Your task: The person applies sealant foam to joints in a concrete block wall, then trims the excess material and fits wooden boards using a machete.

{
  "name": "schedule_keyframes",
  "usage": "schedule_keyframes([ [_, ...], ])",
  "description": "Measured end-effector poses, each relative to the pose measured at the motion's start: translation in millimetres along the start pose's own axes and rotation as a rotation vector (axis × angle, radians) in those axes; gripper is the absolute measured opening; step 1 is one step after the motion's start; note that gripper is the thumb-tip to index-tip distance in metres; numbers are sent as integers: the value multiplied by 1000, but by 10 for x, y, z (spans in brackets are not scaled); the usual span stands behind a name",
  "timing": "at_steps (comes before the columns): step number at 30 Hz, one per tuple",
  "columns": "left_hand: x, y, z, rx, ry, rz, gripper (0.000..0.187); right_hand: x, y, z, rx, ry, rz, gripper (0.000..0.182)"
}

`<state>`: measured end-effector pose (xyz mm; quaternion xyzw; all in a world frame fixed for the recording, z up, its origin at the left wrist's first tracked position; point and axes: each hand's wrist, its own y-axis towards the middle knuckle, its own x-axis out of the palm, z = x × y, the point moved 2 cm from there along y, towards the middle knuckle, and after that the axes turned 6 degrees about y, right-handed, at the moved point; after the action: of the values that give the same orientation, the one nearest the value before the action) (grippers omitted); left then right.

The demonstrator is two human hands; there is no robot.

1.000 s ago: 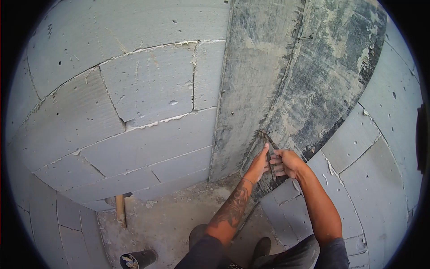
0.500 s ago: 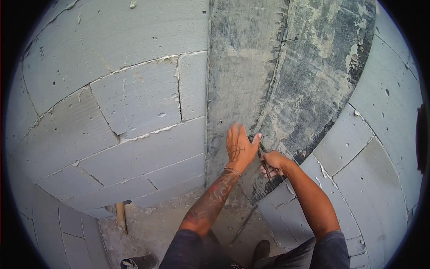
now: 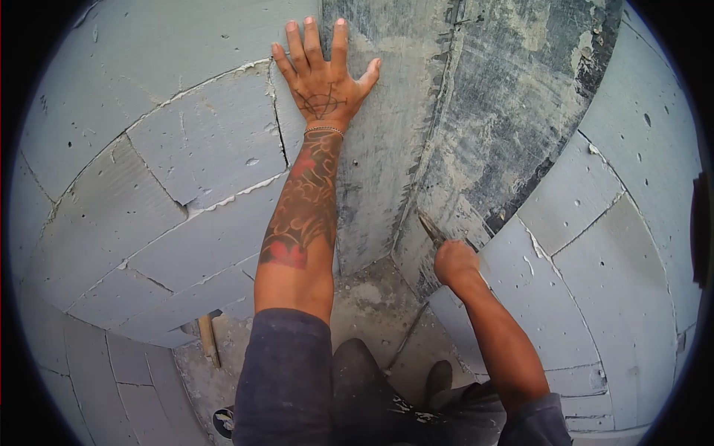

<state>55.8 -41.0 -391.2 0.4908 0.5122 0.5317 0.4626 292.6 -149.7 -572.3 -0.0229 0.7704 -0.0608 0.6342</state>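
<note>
the left hand [image 3: 324,78] is spread flat, fingers open and holding nothing, pressed against the block wall [image 3: 186,156] at the edge of the grey column [image 3: 387,134]. the right hand [image 3: 455,262] is closed in a fist around a thin metal tool [image 3: 430,226], its tip touching the mortar-smeared board [image 3: 513,126] that leans against the column. below, a wooden handle [image 3: 209,340] stands near the wall on the dusty floor [image 3: 372,297]

text: none legible | labels: none; brands: none | numbers, signs: none
</note>
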Motion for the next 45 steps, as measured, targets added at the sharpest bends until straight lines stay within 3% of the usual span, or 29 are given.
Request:
schedule_keyframes([
  [2, -143, -192, 47, -9, -47, -55, 71, -133, -925, 365, 7, 13, -382, 27],
  [4, -215, 70, 49, 78, -70, 40, 70, 223, -1634, 1044, 42, 148, -234, 34],
  [5, -311, 371, 19, 103, -52, 119, 70, 211, -1729, 1186, -68, 335, -94, 35],
  [6, -506, 480, 26, 89, -49, 134, 69, 164, -1722, 1271, 108, 479, -290, 36],
  [7, -676, 425, 80, 52, -54, 97, 67, 136, -1811, 1291, 115, 499, -300, 36],
  [9, -852, 651, 20, 76, -45, 137, 60, -87, -1683, 1250, 236, 1030, -329, 31],
  [10, -917, 725, -50, 33, -44, 132, 57, -41, -1614, 1289, 161, 1245, -385, 37],
  [14, -1198, 1012, -68, -10, 7, 131, 48, -67, -1559, 1174, 44, 1542, -575, 46],
  [21, -1249, 1539, 71, -25, 24, 65, 42, -689, -1293, 949, -191, 1584, -644, 48],
  [25, -833, 2088, -20, -35, 65, -15, 42, -1572, -1066, 615, -172, 1554, -599, 33],
  [28, -562, 2552, -105, -49, -20, -46, 54, -2297, -863, 286, -88, 1533, -596, 27],
  [31, -429, 2973, -98, -186, -107, -83, 70, -3005, -495, 10, -2, 1399, -567, 26],
  [33, -273, 3132, -239, -1, 111, 51, 73, -3438, -265, -261, 63, 1254, -585, 26],
  [37, -192, 3143, -278, -27, 172, -20, 68, -3723, -30, -446, 250, 1050, -625, 25],
  [43, -91, 3099, -355, -61, 153, -72, 68, -3944, 90, -547, 310, 996, -661, 21],
  [45, -70, 3083, -349, 3, 217, 4, 69, -3954, 152, -575, 316, 976, -667, 21],
])
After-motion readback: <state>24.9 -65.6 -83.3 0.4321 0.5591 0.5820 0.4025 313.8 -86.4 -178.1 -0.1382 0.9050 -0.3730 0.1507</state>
